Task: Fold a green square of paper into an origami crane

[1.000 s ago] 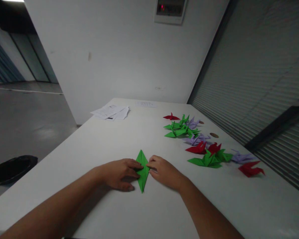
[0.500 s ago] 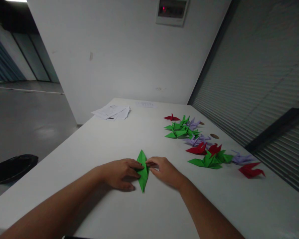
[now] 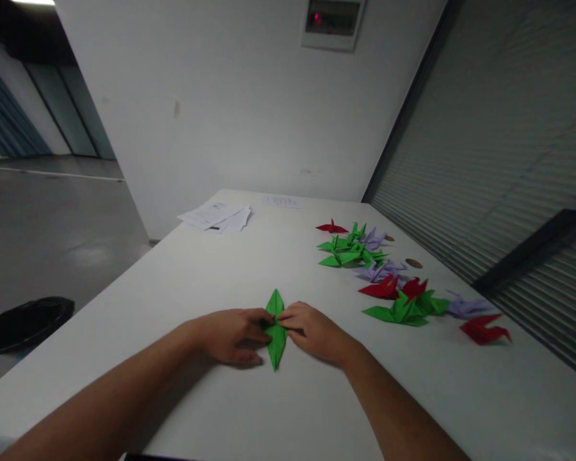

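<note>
A green folded paper, a narrow diamond with pointed ends, lies flat on the white table in front of me. From its left side my left hand rests spread, its fingertips pressing on the paper and its thumb on the table. My right hand reaches in from the right with fingers closed together, their tips on the right half near the paper's middle. The fingertips of both hands almost meet there and cover part of the centre.
Folded paper cranes in green, red and purple lie along the table's right side. Loose printed sheets are at the far left. A black-lined bin stands on the floor at left. Blinds border the right edge.
My right fingertips have moved left, from the paper's right edge in over its middle. The paper's right half now looks spread wider. My left hand has hardly moved.
</note>
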Tool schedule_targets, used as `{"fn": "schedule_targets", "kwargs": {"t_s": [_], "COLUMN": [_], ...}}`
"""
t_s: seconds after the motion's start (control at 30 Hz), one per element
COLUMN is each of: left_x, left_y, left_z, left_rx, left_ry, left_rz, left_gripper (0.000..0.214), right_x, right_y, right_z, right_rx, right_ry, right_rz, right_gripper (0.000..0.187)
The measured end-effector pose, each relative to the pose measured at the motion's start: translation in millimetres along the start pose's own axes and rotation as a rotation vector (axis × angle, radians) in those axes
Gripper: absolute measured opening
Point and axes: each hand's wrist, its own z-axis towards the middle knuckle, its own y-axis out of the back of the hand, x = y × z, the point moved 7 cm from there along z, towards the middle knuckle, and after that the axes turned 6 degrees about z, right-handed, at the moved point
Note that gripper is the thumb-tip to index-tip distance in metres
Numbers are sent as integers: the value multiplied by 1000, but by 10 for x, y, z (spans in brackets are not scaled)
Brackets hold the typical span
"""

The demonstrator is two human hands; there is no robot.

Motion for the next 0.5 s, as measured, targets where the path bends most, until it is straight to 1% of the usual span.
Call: {"fn": "schedule_targets", "kwargs": {"t_s": [0.17,0.27,0.5], "left_x": [-6,-17,-12], "left_y": [48,39,-28], "left_z": [36,71,82], "left_rx": [-32,-33,19], "left_ry": [-23,-17,75], "left_rz": [32,81,168], "left_gripper": [36,36,53], "right_x": [32,30,61], "right_y": [-3,0,32], "right_z": [-16,-34,-49], "right_rx": [21,17,49], "right_ry": [17,13,-15], "right_rz": [-34,-57,-58], "right_gripper": [29,28,30]}}
